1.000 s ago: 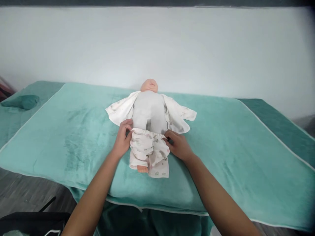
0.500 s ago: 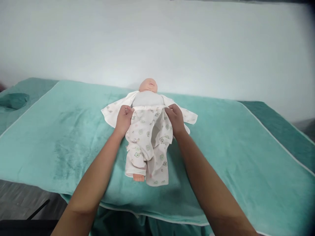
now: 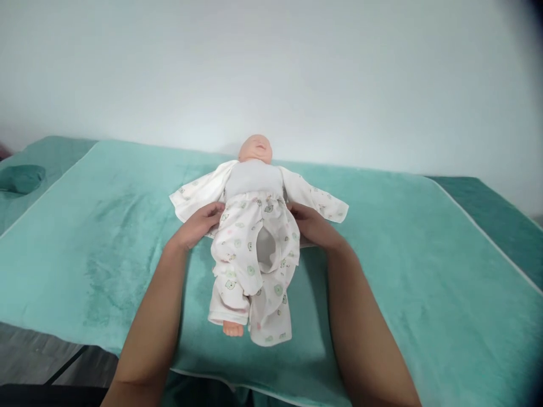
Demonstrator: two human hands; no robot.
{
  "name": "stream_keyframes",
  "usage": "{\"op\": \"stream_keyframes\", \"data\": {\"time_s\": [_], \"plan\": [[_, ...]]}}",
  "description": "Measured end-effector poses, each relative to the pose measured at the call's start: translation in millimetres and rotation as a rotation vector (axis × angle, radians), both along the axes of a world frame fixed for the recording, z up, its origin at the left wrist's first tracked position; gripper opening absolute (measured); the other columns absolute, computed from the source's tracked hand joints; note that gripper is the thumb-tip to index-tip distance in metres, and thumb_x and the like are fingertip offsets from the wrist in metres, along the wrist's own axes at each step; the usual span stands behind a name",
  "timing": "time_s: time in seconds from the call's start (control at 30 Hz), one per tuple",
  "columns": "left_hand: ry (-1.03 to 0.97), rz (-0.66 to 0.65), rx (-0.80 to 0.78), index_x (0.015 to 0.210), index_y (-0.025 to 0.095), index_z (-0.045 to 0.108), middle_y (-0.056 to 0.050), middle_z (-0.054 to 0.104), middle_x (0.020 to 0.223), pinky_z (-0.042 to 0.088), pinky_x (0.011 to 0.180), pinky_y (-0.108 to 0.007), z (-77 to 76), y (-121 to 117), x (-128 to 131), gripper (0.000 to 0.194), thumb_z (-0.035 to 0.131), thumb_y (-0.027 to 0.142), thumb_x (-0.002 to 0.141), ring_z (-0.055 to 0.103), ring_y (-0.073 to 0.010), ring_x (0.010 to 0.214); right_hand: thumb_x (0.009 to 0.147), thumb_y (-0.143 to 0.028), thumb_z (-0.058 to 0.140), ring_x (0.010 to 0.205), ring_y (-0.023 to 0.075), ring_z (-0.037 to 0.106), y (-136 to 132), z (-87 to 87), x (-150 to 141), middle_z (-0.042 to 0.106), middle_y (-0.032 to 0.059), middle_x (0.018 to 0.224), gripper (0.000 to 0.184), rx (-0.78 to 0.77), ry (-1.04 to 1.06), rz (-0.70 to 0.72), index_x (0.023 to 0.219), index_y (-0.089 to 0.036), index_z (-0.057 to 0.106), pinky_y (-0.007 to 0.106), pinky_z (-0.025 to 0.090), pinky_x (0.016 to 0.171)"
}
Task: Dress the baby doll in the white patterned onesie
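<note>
A baby doll [image 3: 254, 176] lies on its back, its head toward the wall. It wears baby pants [image 3: 237, 237] with a small animal print and an open gap at the crotch. A matching baby shirt [image 3: 316, 194] is spread open beneath its grey torso, sleeves out to both sides. At the left side of the waist, my left hand [image 3: 200, 223] is closed on the pants' edge, its fingertips partly hidden. My right hand [image 3: 311, 223] grips the opposite side just below the waistband, fingertips tucked behind the cloth. One bare foot shows at the left pant leg; the other leg's cuff covers its foot.
A green plush cover [image 3: 403, 265] spreads over the table around the doll. A darker green bolster-like shape [image 3: 21, 178] lies at the far left. Behind the table rises a white wall [image 3: 271, 68]. Grey floor [image 3: 29, 350] shows at the lower left.
Both hands have slid from the front corners of the waistband down and outward to the sides of the waist. The waistband now lies flatter on the belly, and the crotch gap has spread wider.
</note>
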State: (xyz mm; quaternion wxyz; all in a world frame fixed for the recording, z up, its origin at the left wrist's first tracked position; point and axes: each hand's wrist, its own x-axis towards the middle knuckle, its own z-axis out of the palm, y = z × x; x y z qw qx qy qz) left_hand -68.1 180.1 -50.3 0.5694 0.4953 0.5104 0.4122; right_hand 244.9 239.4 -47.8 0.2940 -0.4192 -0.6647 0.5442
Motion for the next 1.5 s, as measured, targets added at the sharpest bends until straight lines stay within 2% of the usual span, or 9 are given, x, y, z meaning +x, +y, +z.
{"op": "stream_keyframes", "data": {"time_s": [0.1,0.23,0.47,0.57,0.73,0.87,1.07,1.33,1.5], "plan": [[-0.043,-0.047,-0.005,0.111,0.022,0.072,-0.003,0.071,0.102,0.042,0.065,-0.021,1.5,-1.1,-2.9,0.030,0.072,0.027,0.081,0.060,-0.0126,0.080,0.072,-0.037,0.084,0.101,0.0253,0.066,-2.7,2.2,1.1,0.074,0.0027,0.105,0.030,-0.003,0.045,0.027,0.096,-0.023,0.073,0.040,0.053,0.092],[-0.124,-0.073,-0.016,0.114,0.023,0.071,-0.004,0.072,0.109,0.045,0.066,-0.021,1.9,-2.4,-3.4,0.036,0.074,0.023,0.079,0.063,-0.0131,0.084,0.073,-0.038,0.084,0.097,0.0246,0.068,-7.2,1.5,-0.3,0.076,0.0041,0.111,0.034,-0.101,0.154,-0.016,0.102,-0.023,0.076,0.039,0.055,0.087],[-0.271,-0.025,-0.046,0.106,0.019,0.071,-0.005,0.073,0.106,0.052,0.077,-0.026,-9.3,2.7,0.9,0.033,0.080,0.024,0.075,0.067,-0.0160,0.089,0.066,-0.041,0.085,0.079,0.0217,0.064,-12.3,4.5,-9.3,0.072,0.0009,0.085,0.029,-0.111,0.285,-0.174,0.087,-0.025,0.071,0.038,0.054,0.074],[-0.292,0.014,-0.020,0.098,0.018,0.070,-0.003,0.072,0.098,0.050,0.075,-0.025,-10.1,3.4,5.2,0.028,0.080,0.022,0.073,0.066,-0.0152,0.085,0.070,-0.042,0.081,0.070,0.0180,0.057,-13.0,3.6,-15.8,0.063,-0.0013,0.076,0.026,-0.063,0.308,-0.214,0.078,-0.025,0.063,0.034,0.050,0.065],[-0.298,0.095,-0.003,0.085,0.019,0.063,0.003,0.063,0.078,0.040,0.062,-0.022,-2.8,2.4,18.7,0.020,0.076,0.024,0.072,0.055,-0.0104,0.068,0.069,-0.055,0.079,0.061,0.0166,0.042,-10.4,-8.6,-31.1,0.042,-0.0012,0.062,0.049,0.075,0.269,-0.437,0.065,-0.026,0.040,0.034,0.041,0.054],[-0.290,0.213,0.058,0.078,0.020,0.056,0.005,0.051,0.068,0.033,0.057,-0.023,1.5,4.1,30.6,0.021,0.073,0.031,0.073,0.043,-0.0096,0.060,0.073,-0.059,0.069,0.067,0.0196,0.049,-5.4,-17.9,-40.0,0.049,0.0006,0.069,0.041,0.124,0.278,-0.561,0.074,-0.027,0.043,0.035,0.047,0.061],[-0.184,0.285,0.124,0.073,0.021,0.047,0.005,0.043,0.066,0.029,0.054,-0.022,3.4,4.2,36.5,0.025,0.068,0.032,0.079,0.037,-0.0098,0.059,0.076,-0.046,0.068,0.092,0.0228,0.058,2.2,-19.5,-36.8,0.065,0.0028,0.092,0.028,0.222,0.197,-0.457,0.091,-0.028,0.053,0.036,0.051,0.082],[-0.141,0.425,0.092,0.078,0.021,0.048,0.006,0.047,0.068,0.033,0.054,-0.022,3.5,11.4,30.3,0.030,0.074,0.037,0.078,0.040,-0.0090,0.059,0.063,-0.035,0.082,0.066,0.0162,0.053,13.7,-22.2,-39.3,0.058,-0.0052,0.073,0.034,-0.036,0.433,-0.246,0.078,-0.027,0.053,0.032,0.047,0.064],[-0.095,0.441,0.221,0.094,0.022,0.060,0.002,0.061,0.085,0.045,0.069,-0.025,-6.4,18.2,23.2,0.026,0.074,0.032,0.075,0.055,-0.0131,0.076,0.073,-0.037,0.075,0.068,0.0160,0.056,13.2,-29.0,-34.4,0.061,-0.0037,0.076,0.023,-0.003,0.316,-0.300,0.085,-0.025,0.060,0.031,0.047,0.065]]}}
